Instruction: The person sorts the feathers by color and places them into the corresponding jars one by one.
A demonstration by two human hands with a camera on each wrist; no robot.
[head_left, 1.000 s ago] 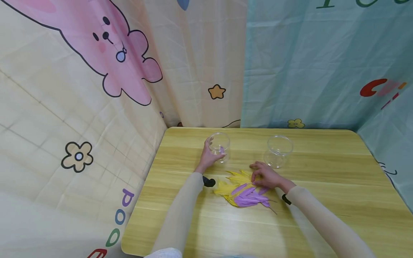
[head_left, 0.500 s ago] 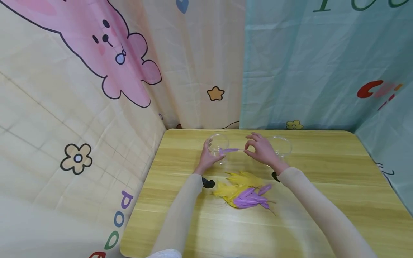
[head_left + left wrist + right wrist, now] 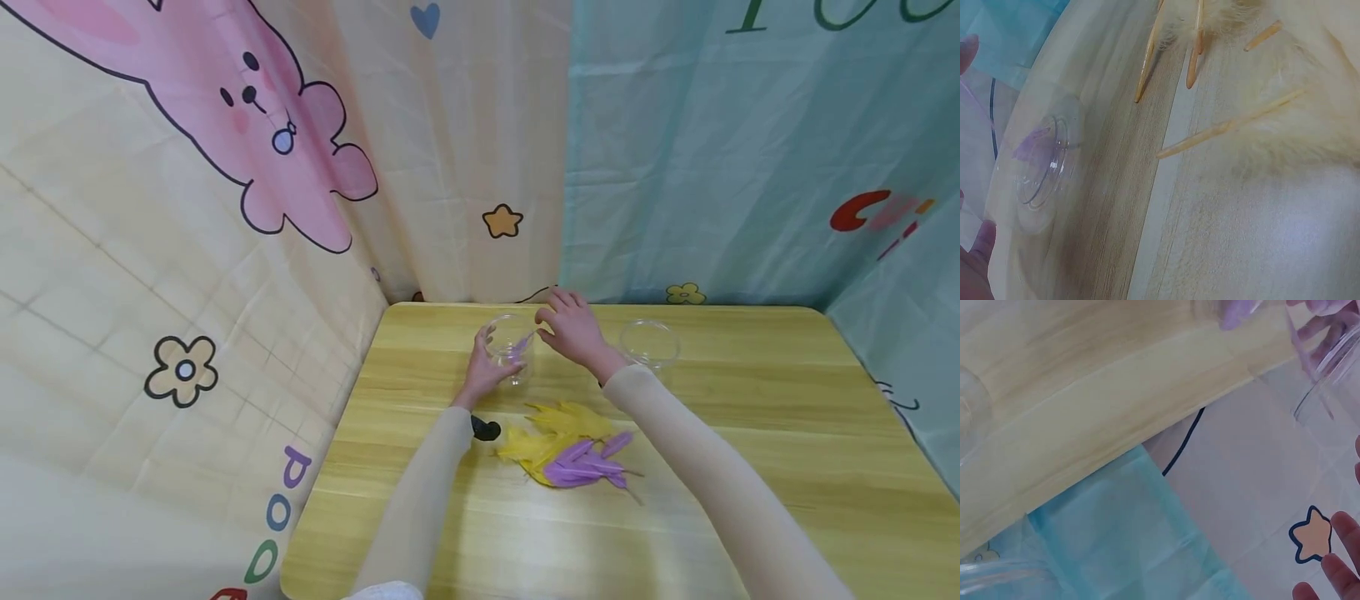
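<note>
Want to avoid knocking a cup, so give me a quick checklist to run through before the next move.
1. Left hand steadying the left cup: ok, it grips the side.
2. Left cup upright: ok, as far as the head view shows.
3. Held purple feather pinched by the right hand: looks ok.
4. Yellow feathers and loose purple feathers separated: not ok, they overlap.
5. Right cup base sitting flat: cannot tell, the right sleeve hides it.
</note>
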